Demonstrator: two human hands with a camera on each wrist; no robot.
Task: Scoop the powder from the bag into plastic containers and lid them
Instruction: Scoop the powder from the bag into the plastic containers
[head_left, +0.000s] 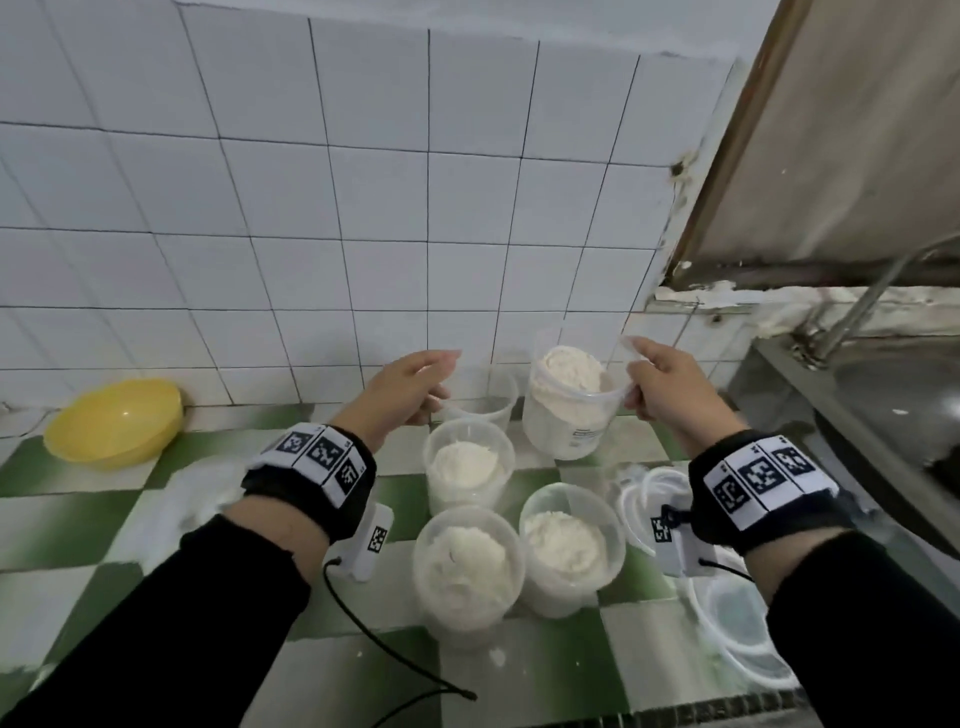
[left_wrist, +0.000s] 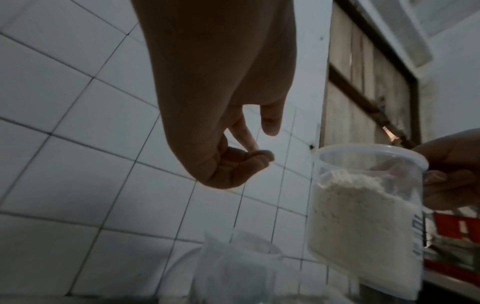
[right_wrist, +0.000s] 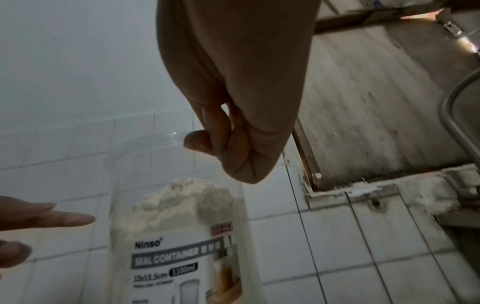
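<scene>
My right hand (head_left: 635, 375) pinches the rim of a clear plastic container (head_left: 566, 410) heaped with white powder, holding it slightly tilted near the tiled wall. The right wrist view shows the thumb of that right hand (right_wrist: 207, 142) on the labelled container (right_wrist: 179, 236). My left hand (head_left: 441, 379) hovers to its left with loosely curled fingers and holds nothing. Below that hand stands an empty container (head_left: 485, 410). Seen from the left wrist, the left hand (left_wrist: 259, 148) is apart from the powder container (left_wrist: 363, 216). Three more powder-filled, unlidded containers (head_left: 467, 467) (head_left: 465, 566) (head_left: 569, 545) stand in front.
Clear lids (head_left: 737, 623) lie on the green-and-white checked counter (head_left: 78, 499) at the right. A yellow bowl (head_left: 114, 423) sits at the back left by the wall. A steel sink (head_left: 883, 415) with a tap (head_left: 852, 317) borders the right side. A black cable (head_left: 374, 639) trails in front.
</scene>
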